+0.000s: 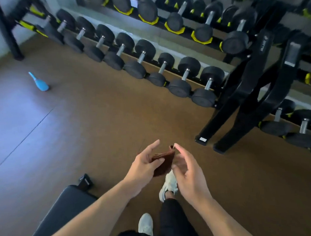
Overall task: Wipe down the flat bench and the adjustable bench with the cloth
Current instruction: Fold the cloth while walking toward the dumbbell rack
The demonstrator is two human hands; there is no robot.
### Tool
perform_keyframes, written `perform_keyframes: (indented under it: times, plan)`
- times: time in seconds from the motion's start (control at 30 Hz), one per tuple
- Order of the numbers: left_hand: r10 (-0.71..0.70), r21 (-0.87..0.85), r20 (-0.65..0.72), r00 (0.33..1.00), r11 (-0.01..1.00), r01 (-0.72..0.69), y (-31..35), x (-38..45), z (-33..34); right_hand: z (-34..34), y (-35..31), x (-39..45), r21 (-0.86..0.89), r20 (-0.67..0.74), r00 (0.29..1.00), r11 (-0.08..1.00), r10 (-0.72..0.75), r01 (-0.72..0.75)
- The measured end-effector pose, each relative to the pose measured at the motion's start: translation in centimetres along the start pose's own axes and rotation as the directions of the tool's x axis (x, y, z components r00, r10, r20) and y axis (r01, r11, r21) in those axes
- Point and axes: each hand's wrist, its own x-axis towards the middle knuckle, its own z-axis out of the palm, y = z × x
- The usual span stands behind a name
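Above the brown floor (102, 119), in front of us, we hold a folded brown cloth (163, 162) between both hands. Our left hand (144, 168) grips it with the thumb pressed across its near face and the fingers curled behind, the index finger sticking up free. Our right hand (187, 171) pinches the cloth's upper corner between fingertips, the other fingers loosely bent. A black padded bench (66, 209) lies low at our left, its end near our left forearm. Our two pale shoes (168, 185) stand on the floor under the hands. A dumbbell rack (247, 90) lines the far edge of the floor, and a blue bottle (40, 83) stands at the far left.
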Motion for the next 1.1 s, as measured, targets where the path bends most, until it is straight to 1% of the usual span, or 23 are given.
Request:
perform_keyframes:
  times: [0.07, 0.13, 0.27, 0.4, 0.47, 0.5, 0.57, 0.63, 0.67, 0.73, 0.8, 0.87, 1.0, 1.03, 1.1]
  plan:
    - [0.033, -0.001, -0.001, 0.999, 0.999, -0.033, 2.0, 1.9, -2.2, 0.0, -2.9, 4.2, -0.162, 0.129, 0.988, 0.982, -0.08, 0.1]
    - [0.047, 0.021, -0.027, 0.999, 0.999, -0.047, 4.2, 3.9, -4.4, 0.3, -5.4, 8.6, -0.288, 0.229, 0.968, 0.942, -0.104, 0.169]
    - [0.043, 0.042, -0.111, 0.993, 0.998, -0.039, 7.8, 8.9, -9.1, 1.8, -9.5, 17.4, -0.357, 0.349, 0.926, 0.892, -0.148, 0.277]
    - [0.038, -0.035, -0.277, 0.96, 0.998, -0.049, 11.0, 13.3, -13.8, 4.0, -14.8, 25.9, -0.459, 0.462, 0.865, 0.781, -0.198, 0.424]
    - [0.039, -0.062, -0.369, 0.929, 0.996, -0.067, 12.9, 14.8, -16.4, 5.7, -18.0, 30.0, -0.505, 0.55, 0.804, 0.676, -0.227, 0.537]
    - [0.04, -0.081, -0.408, 0.912, 0.994, -0.08, 13.7, 15.3, -17.7, 6.7, -19.7, 31.7, -0.502, 0.601, 0.763, 0.632, -0.237, 0.591]
    - [0.054, -0.085, -0.489, 0.871, 0.99, -0.109, 15.0, 16.1, -20.6, 8.8, -23.1, 34.8, -0.443, 0.699, 0.669, 0.583, -0.251, 0.681]
    - [0.078, -0.078, -0.579, 0.811, 0.986, -0.151, 16.3, 17.0, -24.0, 11.5, -26.7, 37.7, -0.376, 0.755, 0.593, 0.556, -0.28, 0.741]
    - [0.092, -0.085, -0.622, 0.778, 0.979, -0.184, 17.1, 17.4, -25.8, 13.0, -28.4, 39.2, -0.338, 0.768, 0.57, 0.573, -0.291, 0.747]
    - [0.102, -0.093, -0.683, 0.723, 0.97, -0.225, 18.7, 18.5, -29.9, 16.3, -31.5, 42.1, -0.27, 0.777, 0.554, 0.638, -0.298, 0.722]
    - [0.103, -0.089, -0.7, 0.707, 0.969, -0.229, 19.9, 19.5, -34.7, 19.7, -34.8, 44.9, -0.214, 0.758, 0.575, 0.715, -0.308, 0.665]
    - [0.111, -0.067, -0.66, 0.743, 0.977, -0.205, 21.0, 20.5, -40.2, 22.6, -38.5, 47.1, -0.159, 0.743, 0.595, 0.783, -0.306, 0.602]
    - [0.117, 0.028, -0.519, 0.847, 0.992, -0.12, 24.6, 22.2, -49.8, 27.7, -46.1, 51.0, -0.115, 0.74, 0.599, 0.82, -0.307, 0.561]
    - [0.131, 0.06, -0.494, 0.859, 0.991, -0.117, 25.7, 22.9, -51.9, 28.9, -48.0, 51.9, -0.094, 0.738, 0.595, 0.825, -0.318, 0.557]
    - [0.175, 0.184, -0.479, 0.86, 0.978, -0.097, 27.7, 24.9, -56.1, 31.0, -51.9, 53.9, -0.029, 0.735, 0.58, 0.839, -0.351, 0.544]
